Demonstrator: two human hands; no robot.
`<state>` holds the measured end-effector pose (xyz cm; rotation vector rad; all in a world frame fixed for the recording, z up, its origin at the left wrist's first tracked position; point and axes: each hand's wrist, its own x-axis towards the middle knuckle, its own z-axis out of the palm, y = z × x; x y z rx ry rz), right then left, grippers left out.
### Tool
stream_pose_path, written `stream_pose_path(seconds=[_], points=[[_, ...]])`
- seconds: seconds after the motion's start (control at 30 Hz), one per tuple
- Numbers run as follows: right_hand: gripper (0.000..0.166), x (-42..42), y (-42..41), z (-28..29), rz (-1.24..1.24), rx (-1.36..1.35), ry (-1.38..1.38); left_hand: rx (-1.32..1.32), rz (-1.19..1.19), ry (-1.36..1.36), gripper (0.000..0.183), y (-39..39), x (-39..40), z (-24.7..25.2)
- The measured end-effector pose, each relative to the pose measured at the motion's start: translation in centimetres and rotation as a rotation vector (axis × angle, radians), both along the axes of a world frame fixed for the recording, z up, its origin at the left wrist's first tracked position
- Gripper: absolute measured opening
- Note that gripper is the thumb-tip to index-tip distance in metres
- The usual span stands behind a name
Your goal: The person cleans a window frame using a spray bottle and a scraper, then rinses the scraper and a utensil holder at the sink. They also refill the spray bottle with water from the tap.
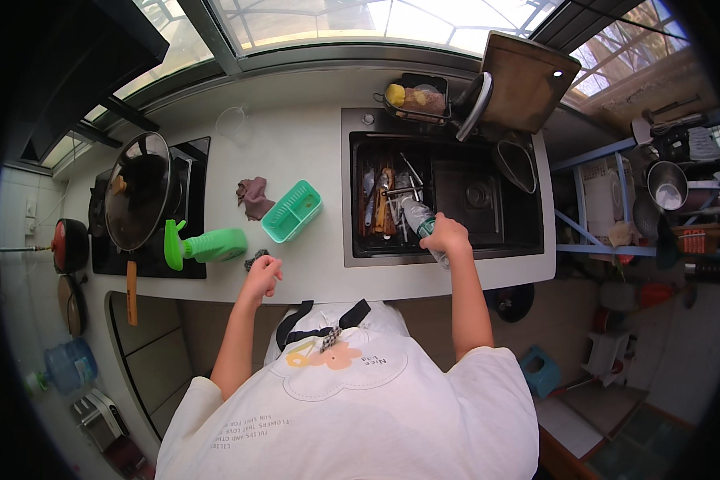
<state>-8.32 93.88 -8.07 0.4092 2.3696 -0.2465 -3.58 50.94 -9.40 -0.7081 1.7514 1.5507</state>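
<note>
My right hand [447,234] grips a clear plastic bottle [419,217] with a green label, tilted over the left part of the black sink [444,255]. Beneath the bottle's neck lie chopsticks, spoons and other utensils [385,201]. My left hand [264,276] is held near the counter's front edge with fingers partly curled; whether it holds anything cannot be told. Just beyond it is a dark mesh scrubber [256,259]. A green spray bottle [216,245] lies to its left. Farther back, a green divided plastic basket [293,211] touches a crumpled mauve cloth [254,198].
A lidded pan [141,192] stands on the black hob [198,180] at left, its wooden handle jutting over the counter edge. Behind the sink are a wire caddy with sponges [420,102], a faucet [475,108] and an upright cutting board [528,81]. A strainer [516,167] leans at right.
</note>
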Motion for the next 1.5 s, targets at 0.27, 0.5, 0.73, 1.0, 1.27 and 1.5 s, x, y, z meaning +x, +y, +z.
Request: stream_pose_path(seconds=[0.27,0.5,0.73,1.0,1.27,1.5], points=[[0.079,1.2,0.7,-2.1,-0.082,-0.044,-0.016,-0.064,-0.215,0.026,0.019,3.1,-0.9,1.2],[0.083,3.2,-0.1,-2.9,-0.365,-0.468,-0.053,0.057,-0.525,-0.009,0.030,10.6,-3.4,1.0],[0.089,5.8,-3.0,-4.6,-0.527,-1.027,0.336,0.106,-0.637,0.138,0.069,22.8,-6.3,-2.3],[0.078,2.3,4.1,-5.2,-0.233,-0.901,0.266,-0.244,-0.695,0.523,0.067,26.3,-10.0,-4.3],[0.043,-15.1,10.6,-3.5,-0.133,-0.242,1.261,-0.292,-0.712,0.712,0.065,28.3,-14.0,-3.7],[0.009,-19.6,13.0,-5.3,0.196,-0.041,1.124,-0.314,-0.812,0.757,0.067,29.8,-16.7,-2.4]])
